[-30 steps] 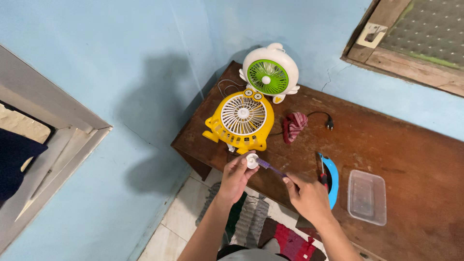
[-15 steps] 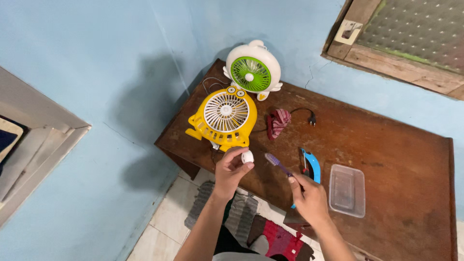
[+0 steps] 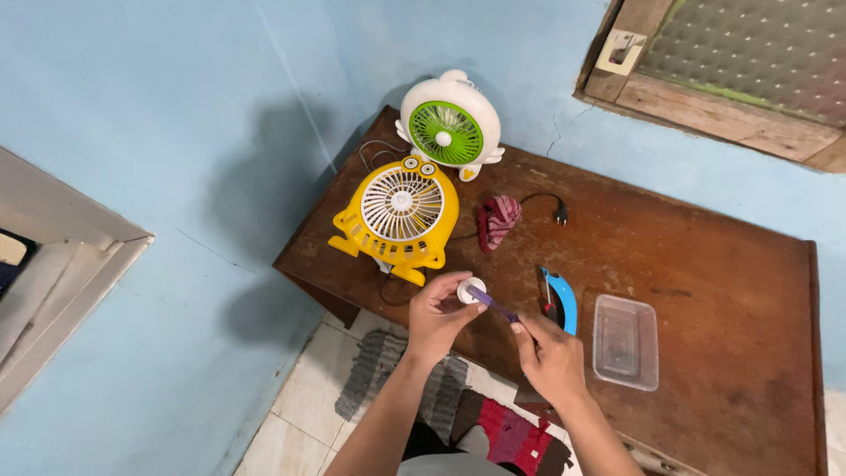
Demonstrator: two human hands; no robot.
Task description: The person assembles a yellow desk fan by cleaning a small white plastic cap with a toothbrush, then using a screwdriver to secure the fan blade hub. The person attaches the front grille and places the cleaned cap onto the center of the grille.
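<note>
- Left hand: fingers pinched round a small white round cap, held above the near edge of the brown wooden table.
- Right hand: fingers closed on a purple toothbrush, bristle end touching the cap.
- Just beyond: yellow fan, white-and-green fan.

1 view only — a head-worn camera looking steeply down and forward from above the person's forearms. It faces a wooden table set in a blue-walled corner, at arm's length. Both hands sit low in centre frame — floor tiles show beneath, a window frame upper right.
</note>
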